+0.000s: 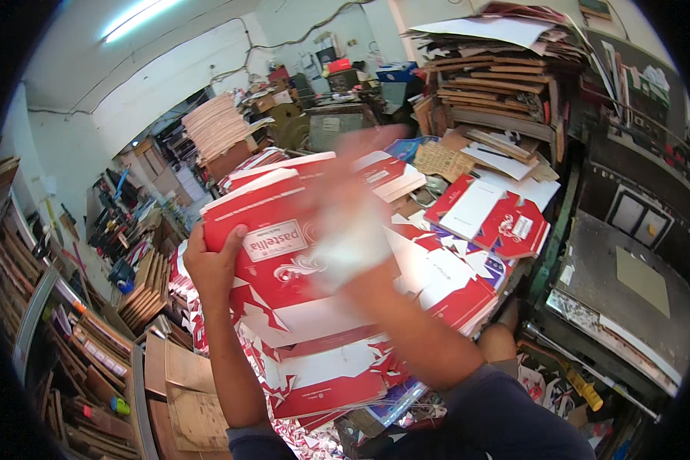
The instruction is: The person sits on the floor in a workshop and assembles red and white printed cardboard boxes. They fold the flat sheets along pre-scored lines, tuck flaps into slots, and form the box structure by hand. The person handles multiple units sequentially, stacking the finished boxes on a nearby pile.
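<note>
My left hand [213, 259] grips the left edge of an upright stack of red printed card blanks [257, 211], its thumb on the front face and its fingers behind. Over the stack's right side, my right hand [360, 180] is smeared by motion, so its fingers cannot be made out. Something white [353, 245], also blurred, covers part of that hand near the wrist. Below the stack lie red and white card sheets [330, 391] with jagged white offcuts [261, 307] around them.
More red and white card blanks [487, 218] lie to the right. A tall pile of boards [498, 84] stands behind them. At far right is a machine with a metal bed [613, 284]. Wooden boards [188, 391] lean at lower left. Paper scraps [314, 441] cover the area below.
</note>
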The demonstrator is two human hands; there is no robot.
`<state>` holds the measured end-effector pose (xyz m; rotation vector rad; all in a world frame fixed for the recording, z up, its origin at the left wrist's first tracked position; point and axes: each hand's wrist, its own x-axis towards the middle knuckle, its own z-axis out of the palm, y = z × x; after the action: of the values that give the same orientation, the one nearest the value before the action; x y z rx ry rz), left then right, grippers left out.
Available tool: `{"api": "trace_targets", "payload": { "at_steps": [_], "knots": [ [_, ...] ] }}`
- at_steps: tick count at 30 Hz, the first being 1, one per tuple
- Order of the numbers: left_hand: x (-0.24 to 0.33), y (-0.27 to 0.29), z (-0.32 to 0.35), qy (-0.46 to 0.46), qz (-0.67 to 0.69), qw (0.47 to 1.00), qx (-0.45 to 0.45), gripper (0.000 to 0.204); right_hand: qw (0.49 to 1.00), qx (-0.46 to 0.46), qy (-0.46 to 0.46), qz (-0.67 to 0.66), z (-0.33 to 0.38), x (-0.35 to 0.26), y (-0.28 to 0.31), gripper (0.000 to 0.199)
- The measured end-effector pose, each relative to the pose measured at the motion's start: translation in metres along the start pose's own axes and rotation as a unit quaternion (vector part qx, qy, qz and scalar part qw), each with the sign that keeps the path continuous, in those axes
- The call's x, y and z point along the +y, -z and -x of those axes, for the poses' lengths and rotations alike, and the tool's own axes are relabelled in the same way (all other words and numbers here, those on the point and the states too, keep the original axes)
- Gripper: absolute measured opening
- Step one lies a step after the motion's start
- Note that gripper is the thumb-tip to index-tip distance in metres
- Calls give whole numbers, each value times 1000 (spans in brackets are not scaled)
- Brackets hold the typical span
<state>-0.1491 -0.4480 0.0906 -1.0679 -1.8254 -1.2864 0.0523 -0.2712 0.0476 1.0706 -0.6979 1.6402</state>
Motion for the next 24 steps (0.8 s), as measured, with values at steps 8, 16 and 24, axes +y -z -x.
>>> {"api": "trace_targets", "payload": {
  "at_steps": [8,16,24],
  "knots": [
    [-15,3,9,0,-14,998,59,39,738,-6,29,674,1,22,-30,93],
    [1,-5,9,16,8,998,65,40,705,38,-475,525,16,-34,89,58],
    [6,-5,4,7,34,998,46,40,726,-63,-195,656,29,-34,99,24]
  ]
}}
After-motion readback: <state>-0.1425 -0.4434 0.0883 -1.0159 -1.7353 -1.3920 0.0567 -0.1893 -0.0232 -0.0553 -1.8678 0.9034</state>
